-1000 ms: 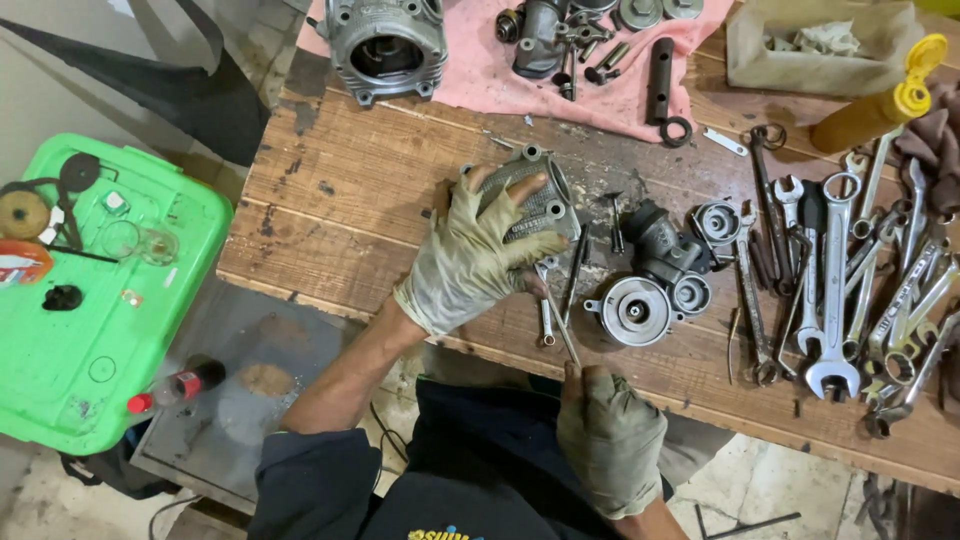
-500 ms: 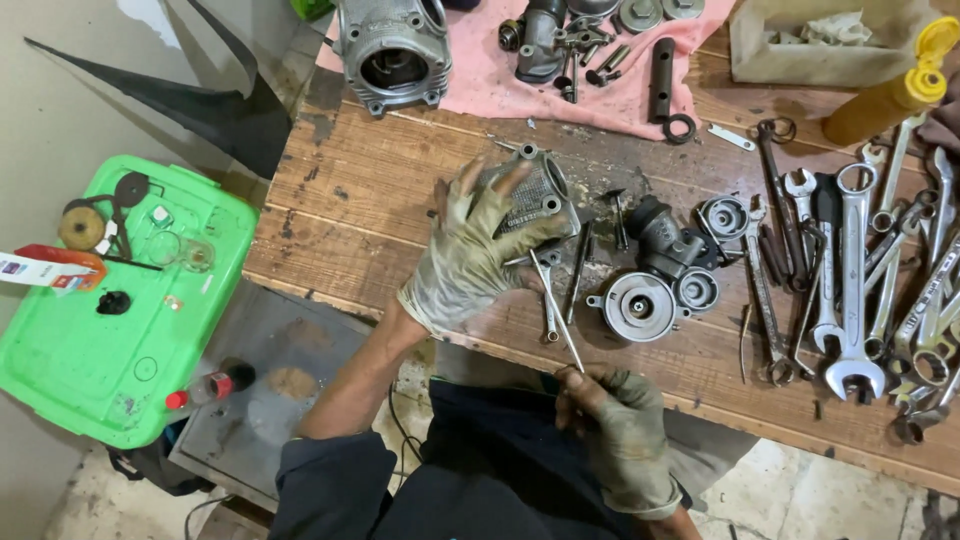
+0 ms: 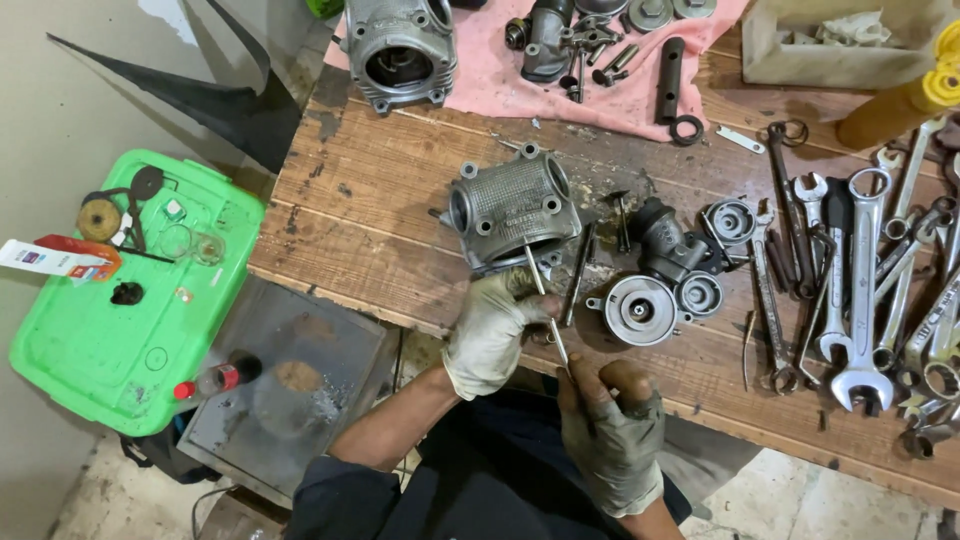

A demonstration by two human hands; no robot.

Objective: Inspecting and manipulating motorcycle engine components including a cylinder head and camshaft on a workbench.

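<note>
Both hands wear grimy, stained grey-green work gloves: left hand [image 3: 492, 335], right hand [image 3: 608, 440]. A dark navy sleeve is pushed up the left arm.

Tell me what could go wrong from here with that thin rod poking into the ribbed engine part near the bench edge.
1. The thin metal rod, pinched by the right hand at its near end only, might bend or slip.
2. The left hand sits below the ribbed engine casting, apparently not gripping it, so the casting could shift.
3. The round cover and long bolt lie nearby and could get knocked.

Head camera, steep downward view, workbench [image 3: 380, 230] near
</note>
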